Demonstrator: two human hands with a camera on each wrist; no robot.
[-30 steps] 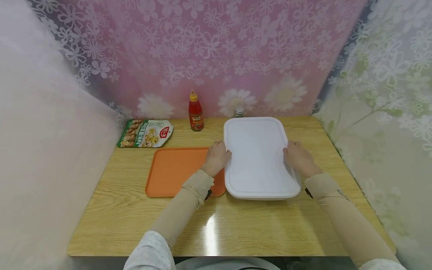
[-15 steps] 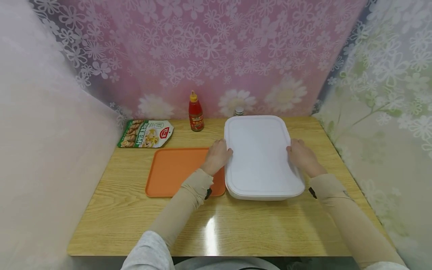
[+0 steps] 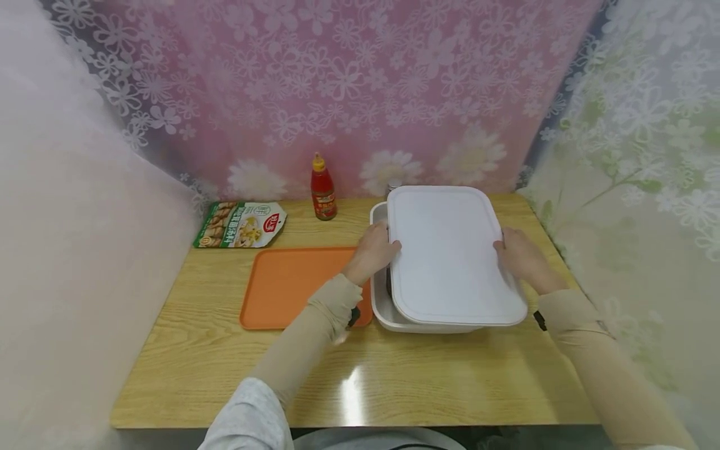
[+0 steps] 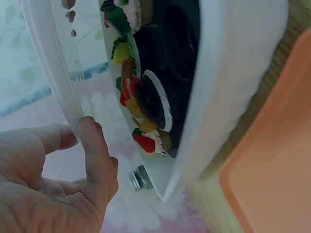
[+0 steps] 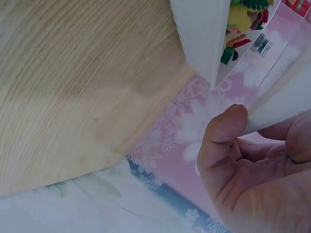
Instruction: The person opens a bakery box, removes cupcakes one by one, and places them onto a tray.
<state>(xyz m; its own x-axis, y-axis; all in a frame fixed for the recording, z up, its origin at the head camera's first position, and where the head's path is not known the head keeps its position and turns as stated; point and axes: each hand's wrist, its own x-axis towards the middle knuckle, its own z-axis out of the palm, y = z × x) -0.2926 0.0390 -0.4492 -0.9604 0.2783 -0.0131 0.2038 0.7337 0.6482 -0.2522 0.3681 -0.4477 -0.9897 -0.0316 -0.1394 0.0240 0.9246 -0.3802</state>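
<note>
A white rectangular lid (image 3: 452, 256) is held raised and shifted to the right over a white plastic box (image 3: 387, 312). My left hand (image 3: 371, 253) pinches its left edge between thumb and fingers. At the opposite edge, my right hand (image 3: 523, 259) grips the lid the same way. In the left wrist view, black round dish-like pieces (image 4: 180, 39) and several small colourful food-shaped pieces (image 4: 145, 141) lie inside the box. The right wrist view shows yellow, red and green pieces (image 5: 238, 19) past the box wall. From the head view, the lid hides most of the contents.
An orange tray (image 3: 292, 287) lies left of the box, partly under my left forearm. Behind stand a red sauce bottle with a yellow cap (image 3: 323, 190) and a small jar (image 3: 392, 185). A green-and-white food pouch (image 3: 239, 225) lies at the back left. Fabric-covered walls surround the wooden table (image 3: 225, 381).
Both hands have lifted the lid off the box and carried it to the right. The box's left side and part of its inside now show.
</note>
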